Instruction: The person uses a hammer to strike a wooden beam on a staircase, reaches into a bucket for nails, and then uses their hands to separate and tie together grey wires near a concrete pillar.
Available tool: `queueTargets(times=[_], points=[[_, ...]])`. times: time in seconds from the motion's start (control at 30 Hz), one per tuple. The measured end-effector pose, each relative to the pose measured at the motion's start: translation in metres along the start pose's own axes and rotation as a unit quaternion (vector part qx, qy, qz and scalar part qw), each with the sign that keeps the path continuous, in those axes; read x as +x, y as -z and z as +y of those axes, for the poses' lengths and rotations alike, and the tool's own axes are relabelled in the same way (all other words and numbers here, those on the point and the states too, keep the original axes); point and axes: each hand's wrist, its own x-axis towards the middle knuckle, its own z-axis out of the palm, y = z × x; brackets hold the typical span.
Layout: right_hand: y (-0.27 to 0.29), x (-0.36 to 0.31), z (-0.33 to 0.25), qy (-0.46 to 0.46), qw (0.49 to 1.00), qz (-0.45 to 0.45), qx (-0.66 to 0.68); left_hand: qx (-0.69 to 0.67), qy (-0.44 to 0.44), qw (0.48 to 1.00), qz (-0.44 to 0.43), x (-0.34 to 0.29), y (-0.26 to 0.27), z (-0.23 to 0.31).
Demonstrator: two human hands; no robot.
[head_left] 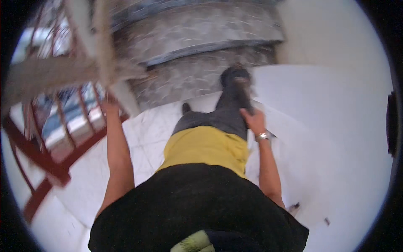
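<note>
This is a stairwell, shown by grey patterned steps [201, 33], red railing [89, 143] and white tiled landing [140, 140].

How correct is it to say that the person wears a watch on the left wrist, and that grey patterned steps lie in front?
The wrist is wrong: the head view shows the watch at the right hand, not the left. The grey patterned steps do lie in front.

Grey steps [201, 33] with a pale, stone-like pattern cross the top centre; a cream wall [331, 35] fills the upper right; white floor tiles [142, 134] lie left of centre.
</note>
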Motion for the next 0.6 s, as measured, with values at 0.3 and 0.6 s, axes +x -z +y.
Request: queueTargets(times=[0.3, 0.6], points=[[0.050, 0.015, 0.013, -0.106, 0.980, -0.161, -0.049, 0.599, 0.198, 0.751, -0.196, -0.089, -0.103, -0.373], [0.116, 0.061, 0.089, -0.274, 0.893, -0.347, -0.089, 0.634, -0.221, 0.446, -0.592, -0.090, -0.476, -0.817]])
